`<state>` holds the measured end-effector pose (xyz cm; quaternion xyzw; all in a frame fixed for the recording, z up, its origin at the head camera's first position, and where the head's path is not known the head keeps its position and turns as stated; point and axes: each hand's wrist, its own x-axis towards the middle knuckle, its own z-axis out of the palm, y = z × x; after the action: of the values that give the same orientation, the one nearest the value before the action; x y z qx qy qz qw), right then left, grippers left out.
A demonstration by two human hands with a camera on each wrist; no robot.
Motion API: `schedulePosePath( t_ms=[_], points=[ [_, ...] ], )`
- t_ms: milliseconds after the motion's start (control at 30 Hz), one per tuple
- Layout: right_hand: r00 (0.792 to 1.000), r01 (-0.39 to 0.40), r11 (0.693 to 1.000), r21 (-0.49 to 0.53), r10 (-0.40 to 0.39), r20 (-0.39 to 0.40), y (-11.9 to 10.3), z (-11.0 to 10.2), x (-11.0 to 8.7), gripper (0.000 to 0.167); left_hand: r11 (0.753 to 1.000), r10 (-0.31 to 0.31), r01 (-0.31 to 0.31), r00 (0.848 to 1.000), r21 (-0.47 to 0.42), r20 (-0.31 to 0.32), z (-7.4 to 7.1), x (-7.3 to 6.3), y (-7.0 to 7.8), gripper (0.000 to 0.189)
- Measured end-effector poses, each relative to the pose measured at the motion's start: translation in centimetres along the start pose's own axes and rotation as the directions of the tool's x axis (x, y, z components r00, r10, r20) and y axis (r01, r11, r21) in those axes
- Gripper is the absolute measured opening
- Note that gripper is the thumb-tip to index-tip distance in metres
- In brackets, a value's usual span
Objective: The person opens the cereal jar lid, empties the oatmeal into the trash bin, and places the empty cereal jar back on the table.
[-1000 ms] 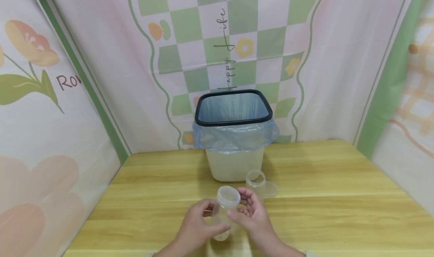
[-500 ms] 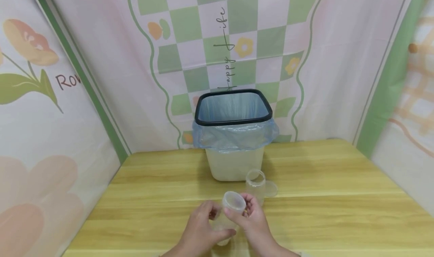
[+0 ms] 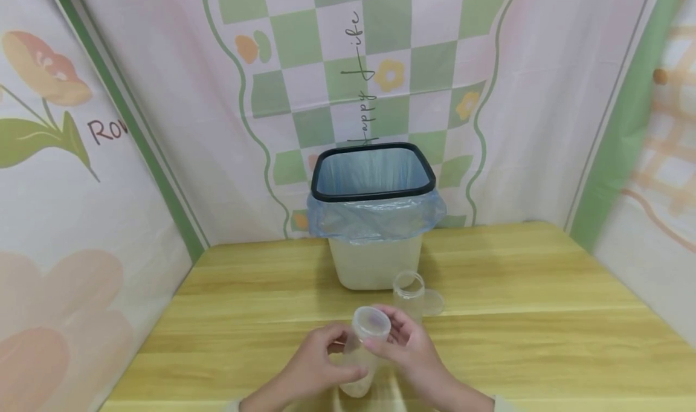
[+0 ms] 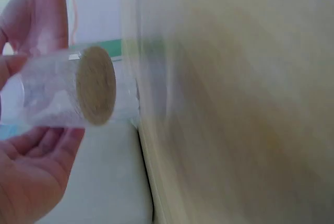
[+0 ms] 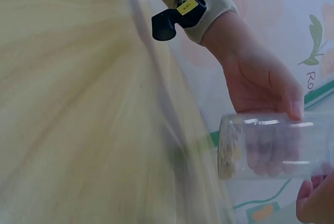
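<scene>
In front of me a clear plastic jar with a translucent lid is held just above the table, its top leaning right. My left hand grips the jar's body, fingers curled along its side and thumb across the front. My right hand holds the lid between thumb and fingers. The wrist views show the jar's bottom off the table, looking brown and grainy; whether that is contents or wood seen through it, I cannot tell. Behind my right hand stands a second clear jar, upright and without a lid.
Flat on the table beside the second jar lies a round translucent lid. Farther back stands a white bin with a black rim and a blue plastic liner folded over it. Patterned curtains surround the wooden table.
The jar's top has dipped and shifted right, then come slightly back left. My right hand has moved along with the lid, its thumb against the lid's side. Bin and second jar stay put.
</scene>
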<state>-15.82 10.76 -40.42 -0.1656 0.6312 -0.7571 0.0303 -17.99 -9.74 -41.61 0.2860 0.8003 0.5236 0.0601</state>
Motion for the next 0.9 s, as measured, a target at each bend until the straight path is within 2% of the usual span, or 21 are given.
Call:
schedulePosePath(
  t_ms=[67, 200, 300, 400, 467, 567, 700, 800, 900],
  points=[
    [0.998, 0.011, 1.0, 0.007, -0.012, 0.056, 0.0, -0.4, 0.1, 0.054, 1.0, 0.005, -0.004, 0.999, -0.029, 0.033, -0.3, 0.0, -0.1, 0.044],
    [0.99, 0.014, 1.0, 0.024, -0.017, 0.138, -0.2, -0.8, 0.2, 0.055, 0.998, 0.043, -0.041, 0.998, -0.041, 0.056, -0.4, 0.1, -0.4, 0.043],
    [0.986, 0.011, 0.999, 0.033, -0.016, 0.168, -0.2, -0.9, 0.2, 0.057, 0.998, 0.056, -0.054, 0.997, -0.038, 0.053, -0.4, 0.1, -0.5, 0.041],
    [0.987, 0.016, 0.999, 0.043, -0.023, 0.16, -0.2, -0.8, 0.2, 0.062, 0.999, 0.05, -0.049, 0.998, -0.021, 0.033, -0.3, 0.2, -0.5, 0.039],
    [0.992, 0.028, 0.998, 0.049, -0.033, 0.12, -0.1, -0.6, 0.2, 0.064, 0.999, 0.038, -0.038, 0.999, -0.004, 0.006, -0.2, 0.1, -0.5, 0.041],
    [0.999, 0.04, 0.998, 0.05, -0.04, -0.003, 0.0, 0.1, 0.1, 0.063, 0.999, 0.034, -0.032, 0.998, 0.043, -0.059, 0.1, 0.1, -0.3, 0.045],
    [0.984, 0.027, 0.999, 0.034, -0.021, -0.176, 0.0, 1.3, 0.0, 0.059, 0.994, 0.017, 0.001, 0.987, 0.11, -0.159, 0.8, 0.0, 0.1, 0.051],
    [0.972, 0.003, 0.999, 0.041, 0.006, -0.236, 0.0, 2.0, 0.0, 0.059, 0.987, 0.009, 0.024, 0.979, 0.158, -0.202, 1.5, -0.1, 0.4, 0.054],
    [0.964, -0.031, 0.998, 0.06, 0.045, -0.263, 0.0, 2.4, 0.0, 0.061, 0.974, 0.042, 0.009, 0.975, 0.228, -0.216, 1.9, -0.1, 0.6, 0.055]
  ],
)
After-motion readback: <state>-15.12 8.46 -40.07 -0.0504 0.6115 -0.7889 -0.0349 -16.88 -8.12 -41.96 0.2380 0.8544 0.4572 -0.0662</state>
